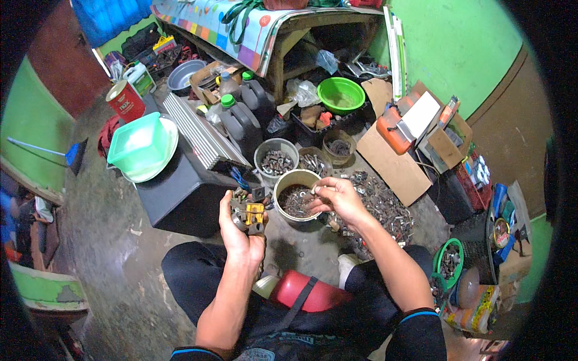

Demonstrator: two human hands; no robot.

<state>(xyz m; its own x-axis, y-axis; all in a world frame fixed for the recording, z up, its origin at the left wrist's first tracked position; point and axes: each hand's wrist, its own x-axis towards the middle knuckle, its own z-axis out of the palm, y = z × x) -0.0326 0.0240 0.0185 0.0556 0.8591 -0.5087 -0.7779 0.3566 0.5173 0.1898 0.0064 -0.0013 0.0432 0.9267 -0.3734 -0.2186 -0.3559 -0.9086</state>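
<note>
In my raised left hand (242,242) lies a dark metal mechanical part with a yellow piece (254,214) on it; my thumb and fingers close around it. Its exact kind is unclear. Just over the right side of a whitish bucket (299,174) is my right hand (342,201), fingers pinched together. Whatever they hold, if anything, is too small to make out. Small screws and rusty bits (294,201) fill the bucket's bottom. Beside it on the floor spreads a heap of loose metal parts (388,216), partly covered by my right forearm.
Behind the bucket stand a tub of metal pieces (277,161) and smaller tubs (338,148). A dark box (174,201) is at left, with a green basin (139,141) on it. Cardboard (394,165) lies at right. A red rounded object (310,292) sits between my legs.
</note>
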